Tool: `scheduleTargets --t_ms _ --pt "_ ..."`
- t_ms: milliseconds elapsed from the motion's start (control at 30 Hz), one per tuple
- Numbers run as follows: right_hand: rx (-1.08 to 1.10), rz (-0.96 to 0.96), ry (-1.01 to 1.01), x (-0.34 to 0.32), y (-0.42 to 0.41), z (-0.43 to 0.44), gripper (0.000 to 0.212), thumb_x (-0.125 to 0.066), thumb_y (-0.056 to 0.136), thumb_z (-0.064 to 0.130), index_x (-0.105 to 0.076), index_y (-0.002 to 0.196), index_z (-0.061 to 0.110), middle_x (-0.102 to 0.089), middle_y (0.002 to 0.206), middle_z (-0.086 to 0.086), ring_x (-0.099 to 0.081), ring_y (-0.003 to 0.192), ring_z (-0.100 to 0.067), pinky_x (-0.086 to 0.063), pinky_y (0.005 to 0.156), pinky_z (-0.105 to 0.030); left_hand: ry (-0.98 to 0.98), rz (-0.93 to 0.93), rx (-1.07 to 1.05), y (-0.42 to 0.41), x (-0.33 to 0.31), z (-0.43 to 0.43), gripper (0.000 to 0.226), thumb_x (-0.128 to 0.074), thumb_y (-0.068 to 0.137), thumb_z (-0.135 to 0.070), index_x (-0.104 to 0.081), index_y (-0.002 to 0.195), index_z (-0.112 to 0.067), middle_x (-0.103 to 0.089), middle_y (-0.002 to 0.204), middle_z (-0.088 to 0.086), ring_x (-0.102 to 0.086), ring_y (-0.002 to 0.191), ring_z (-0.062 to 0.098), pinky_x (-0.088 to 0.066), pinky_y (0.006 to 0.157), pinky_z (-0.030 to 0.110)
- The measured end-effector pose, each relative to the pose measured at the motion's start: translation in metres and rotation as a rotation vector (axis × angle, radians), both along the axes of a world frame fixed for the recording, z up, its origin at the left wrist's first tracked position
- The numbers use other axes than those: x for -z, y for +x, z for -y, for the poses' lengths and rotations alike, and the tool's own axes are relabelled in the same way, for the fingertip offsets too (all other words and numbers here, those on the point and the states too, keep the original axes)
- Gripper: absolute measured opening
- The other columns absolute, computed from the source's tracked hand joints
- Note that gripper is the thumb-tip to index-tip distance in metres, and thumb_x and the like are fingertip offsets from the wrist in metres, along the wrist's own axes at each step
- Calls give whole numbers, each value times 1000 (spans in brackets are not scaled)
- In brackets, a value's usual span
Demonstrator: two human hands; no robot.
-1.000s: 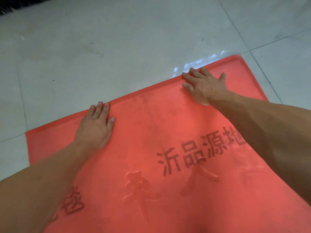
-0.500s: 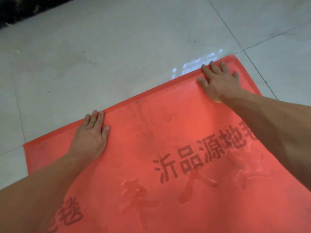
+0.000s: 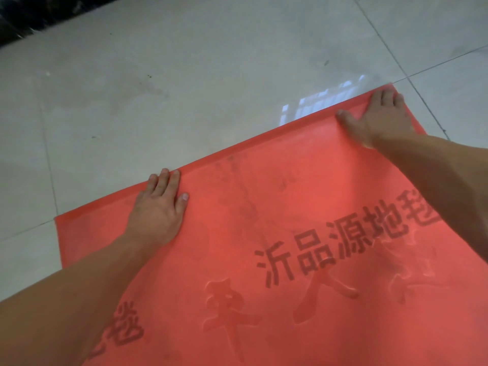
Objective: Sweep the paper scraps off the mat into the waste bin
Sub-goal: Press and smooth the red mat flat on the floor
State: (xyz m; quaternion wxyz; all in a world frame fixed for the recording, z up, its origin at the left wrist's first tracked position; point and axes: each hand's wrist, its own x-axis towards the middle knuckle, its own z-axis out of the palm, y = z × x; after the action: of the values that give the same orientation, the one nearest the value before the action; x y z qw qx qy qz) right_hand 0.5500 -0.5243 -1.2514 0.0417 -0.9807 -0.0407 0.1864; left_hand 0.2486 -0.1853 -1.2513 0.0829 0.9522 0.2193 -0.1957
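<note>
The floor [image 3: 184, 75] was glossy pale grey tile, crossed by thin dark grout lines [image 3: 383, 40]. A bright window reflection [image 3: 322, 104] shone on it at the right. Faint dark smudges [image 3: 151, 88] marked one tile, and a black strip [image 3: 31, 22] ran across the upper left corner.

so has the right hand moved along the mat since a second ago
Yes. The right hand has slid rightward along the far edge of the mat, ending beside its far right corner.
</note>
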Motion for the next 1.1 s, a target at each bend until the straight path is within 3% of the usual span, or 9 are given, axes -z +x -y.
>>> scheduleTargets --t_ms 133,267,367,500,600,667,800,933,1100 --pt "-6 -16 8 -6 3 0 105 -36 88 72 -4 153 -3 -4 162 -20 -2 150 -32 -8 121 -44 -7 -22 -7 2 0 1 64 -25 102 -45 -11 157 -17 -11 164 9 -7 151 29 -13 121 46" --pt "15 4 -34 -9 -20 -17 87 -29 93 64 -5 156 9 1 164 -14 5 150 -31 -8 119 -55 -4 -33 5 3 1 0 64 -23 101 -46 -9 157 -17 -10 164 9 -7 151 30 -14 121 47" --pt "-209 63 29 -10 -73 -50 73 -26 98 56 -6 157 18 5 164 -7 7 150 -30 -6 118 -57 -1 -33 3 3 1 0 63 -23 102 -45 -9 157 -17 -10 164 9 -7 151 31 -14 121 48" --pt "-512 5 185 -17 -186 -111 70 -32 98 55 -10 156 24 4 165 -3 7 151 -27 -4 118 -59 -7 -28 18 5 3 -2 64 -22 101 -46 -9 157 -16 -9 164 9 -7 151 31 -14 121 47" --pt "-752 -68 243 -17 -277 -154 74 -34 95 59 -11 156 23 2 165 1 8 151 -23 1 116 -61 10 -30 75 5 12 -12 75 -4 94 -54 -12 156 -11 -16 162 13 -12 150 32 -19 118 51" --pt "-790 -107 204 -8 -308 -168 80 -34 94 61 -6 157 20 2 165 3 10 150 -19 3 116 -61 22 -45 100 3 21 -16 82 3 89 -55 -12 155 -8 -19 161 15 -14 150 33 -22 116 52" --pt "-807 -18 145 8 -284 -144 79 -28 92 69 -4 156 31 4 165 5 8 151 -18 4 118 -54 13 27 58 3 16 -10 66 -20 99 -46 -15 156 -12 -16 162 15 -14 149 34 -19 119 50" --pt "-643 31 73 7 -227 -81 80 -22 89 75 -1 155 36 6 164 9 8 151 -16 5 117 -57 -10 32 87 3 18 -16 71 -15 96 -52 -14 156 -13 -14 162 14 -11 150 32 -18 119 51" --pt "-479 -14 -30 0 -187 -32 77 -18 88 77 4 153 42 13 163 10 12 150 -17 2 114 -64 39 -12 8 5 -2 -1 61 -25 101 -44 -13 156 -19 -10 164 5 -9 150 31 -16 117 56"
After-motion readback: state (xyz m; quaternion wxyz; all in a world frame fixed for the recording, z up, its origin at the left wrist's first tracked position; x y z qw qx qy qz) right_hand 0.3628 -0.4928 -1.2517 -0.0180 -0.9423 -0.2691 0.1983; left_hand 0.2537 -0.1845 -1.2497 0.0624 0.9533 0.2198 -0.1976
